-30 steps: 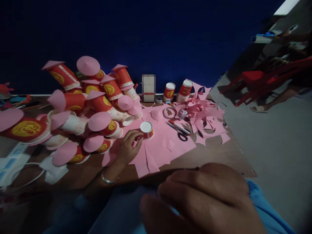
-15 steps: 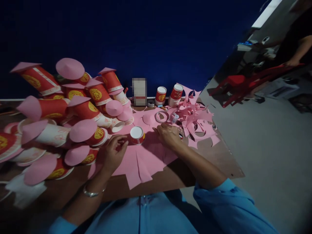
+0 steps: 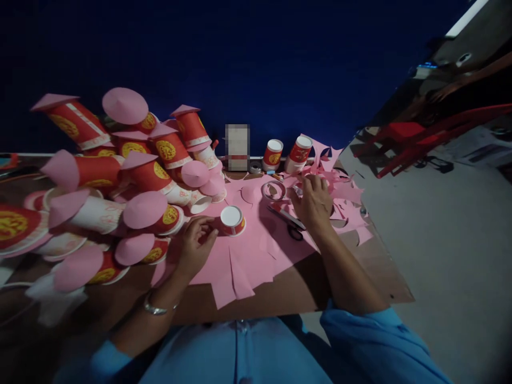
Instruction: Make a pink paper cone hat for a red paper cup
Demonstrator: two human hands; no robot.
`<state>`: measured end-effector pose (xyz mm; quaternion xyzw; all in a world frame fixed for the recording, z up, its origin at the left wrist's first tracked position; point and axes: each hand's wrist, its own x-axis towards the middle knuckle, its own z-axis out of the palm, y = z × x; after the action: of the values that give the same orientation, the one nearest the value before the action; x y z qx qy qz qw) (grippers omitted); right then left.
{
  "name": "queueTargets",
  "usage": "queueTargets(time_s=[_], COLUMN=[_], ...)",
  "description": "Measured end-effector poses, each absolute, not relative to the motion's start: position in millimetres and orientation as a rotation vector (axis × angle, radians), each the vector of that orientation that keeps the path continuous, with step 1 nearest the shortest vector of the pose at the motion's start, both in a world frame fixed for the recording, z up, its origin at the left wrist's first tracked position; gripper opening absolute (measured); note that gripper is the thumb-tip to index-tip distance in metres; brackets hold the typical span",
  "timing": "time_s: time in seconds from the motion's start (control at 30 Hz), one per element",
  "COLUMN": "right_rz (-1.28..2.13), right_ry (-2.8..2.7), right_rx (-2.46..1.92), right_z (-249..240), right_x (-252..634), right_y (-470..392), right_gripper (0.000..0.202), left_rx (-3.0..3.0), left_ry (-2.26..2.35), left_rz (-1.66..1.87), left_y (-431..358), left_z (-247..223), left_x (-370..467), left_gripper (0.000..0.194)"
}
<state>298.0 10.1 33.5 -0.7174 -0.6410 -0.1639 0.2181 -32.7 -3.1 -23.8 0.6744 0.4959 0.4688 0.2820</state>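
A red paper cup [image 3: 232, 217] with a white top stands on pink paper sheets [image 3: 256, 256]. Just left of it is my left hand [image 3: 198, 240], open, fingers loosely bent and holding nothing. My right hand [image 3: 315, 202] reaches over the paper scraps, thumb apart from the fingers. Between them shows part of a small whitish bottle [image 3: 298, 189]; whether they touch it I cannot tell. Black-handled scissors [image 3: 295, 231] lie left of my right wrist. A roll of tape [image 3: 274, 190] rests beyond them, beside a pink paper cone [image 3: 249, 194].
Red and white cup lanterns with pink cone tops [image 3: 146, 208] are heaped on the left. Two red cups [image 3: 273, 156] stand at the back, near cut pink scraps [image 3: 348, 194]. A red chair [image 3: 416, 136] and another person's arm are at the right.
My right hand has moved right and away from me, from near the cup to the bottle, uncovering the scissors. The view has shifted slightly. My left hand stays beside the cup.
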Motion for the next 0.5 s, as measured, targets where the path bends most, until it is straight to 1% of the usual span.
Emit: queueTargets(time_s=[0.2,0.3,0.4,0.5], right_rz=[-0.118,-0.022,-0.074,-0.058], right_ry=[-1.957,-1.901,-1.786,-1.674], right_rx=[-2.311,-2.415,-2.357,-2.188], right_z=[38,43,49,55], right_x=[300,299,297,294], right_y=[11,12,12,10], right_gripper=[0.037,0.036,0.032,0.029], left_rx=[1.833,1.845,1.849,1.858], left_ry=[1.323,1.299,1.278,1.282], left_rz=[1.274,1.285,1.312,1.342], left_y=[-5,-6,-6,-8], left_z=[-22,-22,-22,-21], left_x=[-31,-30,-30,-30], left_gripper=[0.022,0.021,0.020,0.017])
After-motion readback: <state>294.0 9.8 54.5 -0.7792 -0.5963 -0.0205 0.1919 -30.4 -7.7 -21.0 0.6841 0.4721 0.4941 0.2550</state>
